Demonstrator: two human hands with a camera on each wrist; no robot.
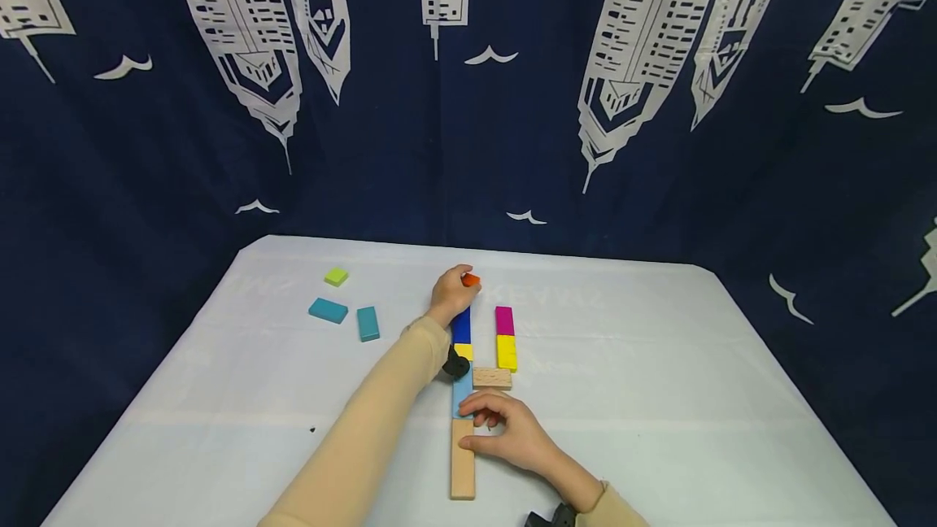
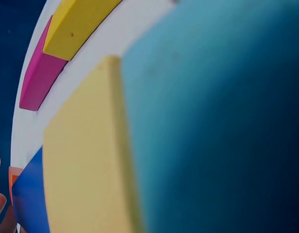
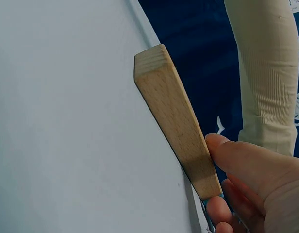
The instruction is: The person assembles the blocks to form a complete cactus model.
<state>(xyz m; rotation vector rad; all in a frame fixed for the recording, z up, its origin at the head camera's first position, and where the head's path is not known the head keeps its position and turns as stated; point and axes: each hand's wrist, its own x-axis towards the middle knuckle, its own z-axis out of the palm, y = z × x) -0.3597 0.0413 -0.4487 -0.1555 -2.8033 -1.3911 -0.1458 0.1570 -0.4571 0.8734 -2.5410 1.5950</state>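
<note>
A column of blocks runs away from me: a long wooden block (image 1: 463, 462), a light blue block (image 1: 461, 397), a yellow block (image 1: 463, 351) and a dark blue block (image 1: 462, 327). At its far end my left hand (image 1: 451, 293) pinches an orange block (image 1: 472, 280). In the left wrist view, fingertips flank the orange block (image 2: 14, 179) beyond the dark blue one. My right hand (image 1: 512, 433) is loosely curved at the near end. Its thumb touches the long wooden block (image 3: 174, 116), and its fingertips lie on the light blue block.
Right of the column, a short wooden block (image 1: 492, 378) lies crosswise, with a yellow block (image 1: 507, 353) and a magenta block (image 1: 504, 320) beyond it. Two teal blocks (image 1: 328, 311) and a lime green block (image 1: 337, 276) lie to the left on the white table (image 1: 659, 397).
</note>
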